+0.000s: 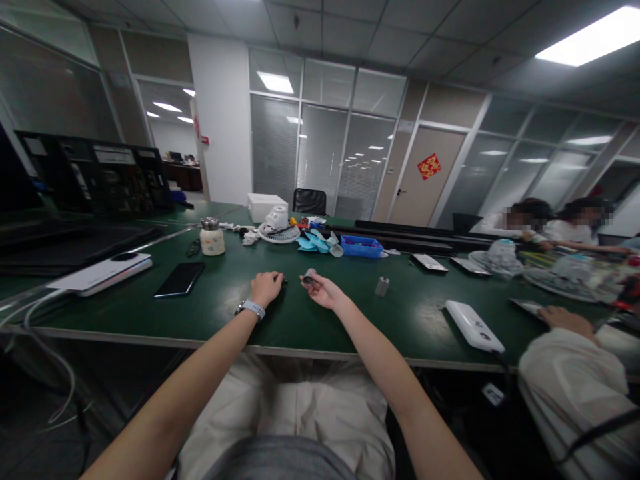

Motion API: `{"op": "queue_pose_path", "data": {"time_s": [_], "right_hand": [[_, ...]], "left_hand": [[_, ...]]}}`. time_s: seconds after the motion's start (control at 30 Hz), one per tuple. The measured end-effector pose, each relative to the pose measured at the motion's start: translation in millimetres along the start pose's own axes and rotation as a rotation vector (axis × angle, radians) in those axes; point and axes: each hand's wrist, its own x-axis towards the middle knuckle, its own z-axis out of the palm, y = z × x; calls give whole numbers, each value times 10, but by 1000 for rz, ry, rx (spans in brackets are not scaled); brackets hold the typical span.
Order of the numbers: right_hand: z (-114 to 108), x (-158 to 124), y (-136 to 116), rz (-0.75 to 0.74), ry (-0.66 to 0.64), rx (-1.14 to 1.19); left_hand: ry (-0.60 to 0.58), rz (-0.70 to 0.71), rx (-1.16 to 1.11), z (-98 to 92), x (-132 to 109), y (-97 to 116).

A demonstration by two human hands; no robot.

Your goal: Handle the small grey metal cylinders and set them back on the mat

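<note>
My right hand point(323, 291) holds a small metallic cylinder point(309, 275) in its fingertips, just above the green table. To its left, my left hand point(267, 287), with a watch on the wrist, has its fingers curled low at the tabletop. A small dark item point(285, 281) shows at its fingertips; what it is cannot be made out. Another grey metal cylinder point(382, 287) stands upright on the table to the right of my right hand.
Beyond the hands are a fan part point(279, 232), light blue blades point(318, 243) and a blue basket point(361, 247). A phone point(179, 279) and jar point(213, 241) stand left. A white power strip point(474, 325) and a person's sleeve point(570, 373) are right.
</note>
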Motion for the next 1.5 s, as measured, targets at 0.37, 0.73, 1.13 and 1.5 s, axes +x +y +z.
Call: {"op": "queue_pose_path", "data": {"time_s": [0.37,0.73,1.13,1.5], "right_hand": [[4,-3,-2,-18,-1,-34],[-42,21,-5,-10,-9,12],[-22,-41,-37,45,-13,103],[-66,-18,-36,56,-66,131]], "left_hand": [[-8,13,-12,6,16,-20],[-1,5,-4,1,1,-6],[2,10,-6,5,8,-10],[0,7,-8,-6,1,1]]}}
